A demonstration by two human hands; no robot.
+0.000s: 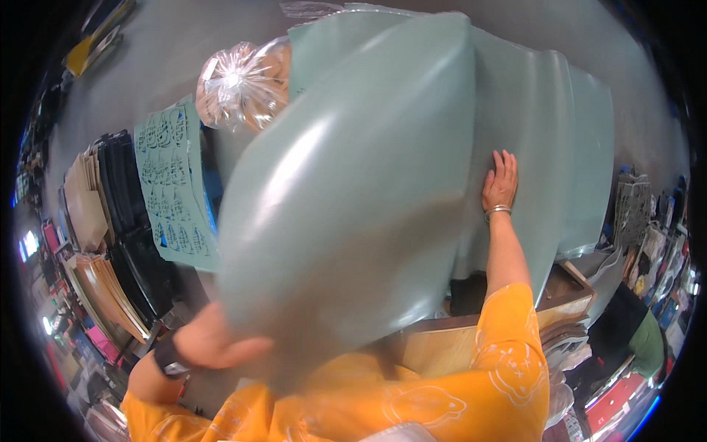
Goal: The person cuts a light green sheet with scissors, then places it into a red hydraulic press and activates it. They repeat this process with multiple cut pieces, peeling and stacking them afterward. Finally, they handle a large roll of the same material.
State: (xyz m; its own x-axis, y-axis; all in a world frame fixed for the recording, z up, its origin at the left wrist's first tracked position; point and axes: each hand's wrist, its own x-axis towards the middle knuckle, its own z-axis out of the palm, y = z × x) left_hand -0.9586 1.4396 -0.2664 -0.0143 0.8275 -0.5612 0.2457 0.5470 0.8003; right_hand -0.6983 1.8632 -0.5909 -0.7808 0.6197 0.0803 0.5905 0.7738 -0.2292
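between hands (213,342), bowed green sheet (353,206)

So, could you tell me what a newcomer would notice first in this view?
A big, glossy grey-green sheet fills the centre, bowed upward, gripped at its lower corner by the left hand. The right hand lies flat on the sheets beneath. A crinkly clear plastic bag sits at the top left.

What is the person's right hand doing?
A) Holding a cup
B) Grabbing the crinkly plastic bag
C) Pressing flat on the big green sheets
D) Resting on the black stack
C: the right hand, with a bangle at the wrist, lies open with fingers spread on the pale green sheets, while the left hand lifts a curled green sheet by its lower edge.
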